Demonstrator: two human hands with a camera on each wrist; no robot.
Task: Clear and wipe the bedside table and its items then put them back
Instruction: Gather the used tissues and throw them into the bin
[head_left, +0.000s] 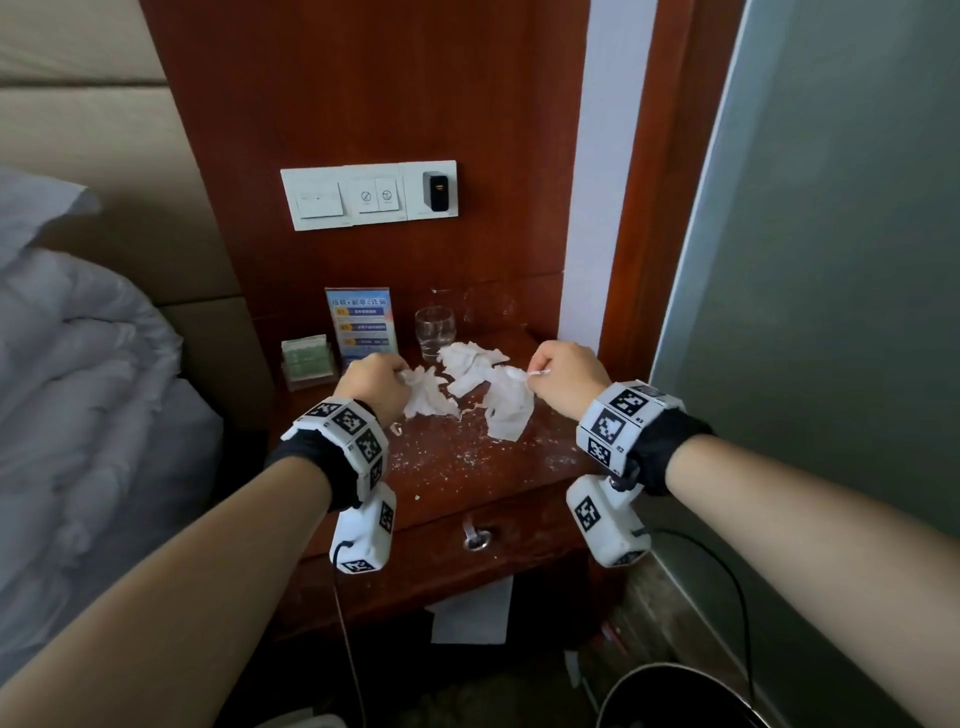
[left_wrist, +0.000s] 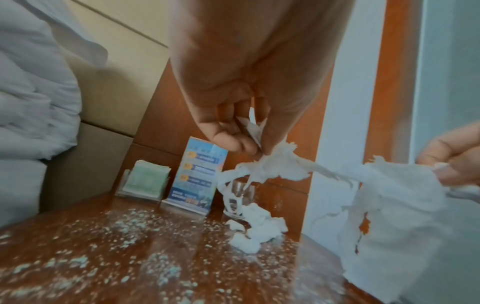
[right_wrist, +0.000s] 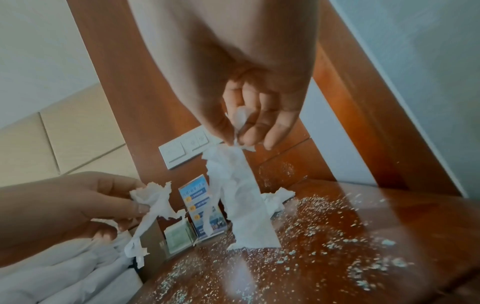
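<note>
Head view shows the reddish-brown wooden bedside worktop (head_left: 457, 467), dusted with white crumbs, lying below and ahead of both sets of fingers. At its back, beyond the left hand (head_left: 371, 382), stand a blue printed card in a clear upright stand (head_left: 361, 325) and a clear holder of pale green cards (head_left: 306, 358); a clear drinking glass (head_left: 435, 332) stands farther back, between the two hands. Yellow numbered tabs show on the blue card, but its writing is too small to read.

A torn white paper tissue (head_left: 506, 402) hangs from the right hand (head_left: 563, 376), pinched between thumb and forefinger, its long axis running down from the fingers to the worktop. The left hand's fingers are curled tight on a smaller crumpled white tissue scrap (head_left: 426, 397). In the left wrist view a thin strand seems to join the two pieces, though that is not certain. A third white tissue wad (head_left: 470, 358) lies on the worktop just in front of the glass, nearer the right fingers.

Clearing looks barely begun: every item stands in place, so the tissue probably needs discarding first.
</note>
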